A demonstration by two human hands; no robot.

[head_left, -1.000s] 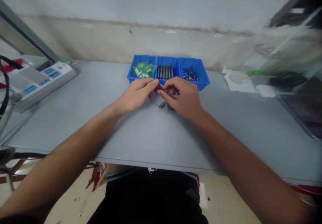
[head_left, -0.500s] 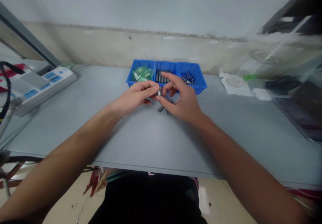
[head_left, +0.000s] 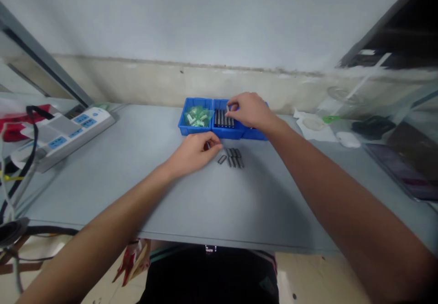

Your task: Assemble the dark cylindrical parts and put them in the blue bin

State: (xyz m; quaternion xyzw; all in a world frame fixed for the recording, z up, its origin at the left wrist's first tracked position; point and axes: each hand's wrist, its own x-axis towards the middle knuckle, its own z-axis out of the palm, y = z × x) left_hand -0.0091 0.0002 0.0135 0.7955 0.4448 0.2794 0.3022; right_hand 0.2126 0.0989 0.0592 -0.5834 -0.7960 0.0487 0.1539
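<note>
My right hand (head_left: 249, 108) reaches over the middle blue bin (head_left: 227, 133), thumb and finger pinched on a small grey bar-shaped piece (head_left: 227, 108). Beneath its fingertips, several dark grey bars (head_left: 222, 121) stand in a row in that bin. My left hand (head_left: 198, 151) rests on the table, fingers curled and thumb tip against a fingertip; whether anything is between them is hidden. A single loose dark piece (head_left: 222, 159) lies just beside its fingertips. To the right of that, several similar dark pieces (head_left: 235, 162) lie side by side in two rows.
The left blue bin (head_left: 183, 130) holds a green bag (head_left: 197, 116) with pale pieces. My right hand partly covers the right blue bin (head_left: 255, 134). A power strip (head_left: 70, 131) lies at the left. At the right are white paper (head_left: 316, 128), a white mouse (head_left: 348, 139) and a dark tablet-like panel (head_left: 400, 169).
My hands have parted: the right moved up and away to the middle bin, while the left stayed low near the table. The dark pieces on the table are now uncovered.
</note>
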